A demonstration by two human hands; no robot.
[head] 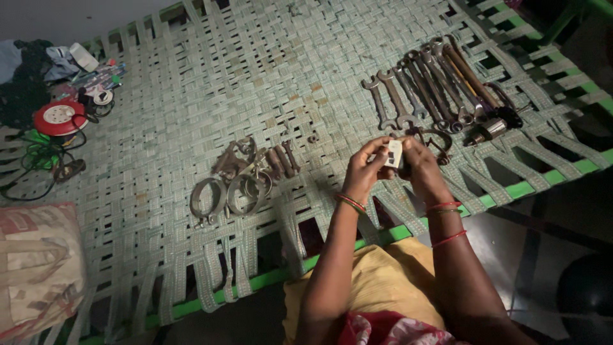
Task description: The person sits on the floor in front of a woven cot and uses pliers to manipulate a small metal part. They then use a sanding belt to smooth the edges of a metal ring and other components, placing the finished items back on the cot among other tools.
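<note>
Centrally, head view: small white block point(395, 153) pinched between left hand point(366, 167) and right hand point(421, 167), fingertips closed on its edges.
Axis: upright, slightly tilted.
Nearer hand: both touching it.
Surface: woven cot point(255, 76); wrenches point(428, 89) just beyond, metal rings point(230, 195) left.
Room: dim.
</note>
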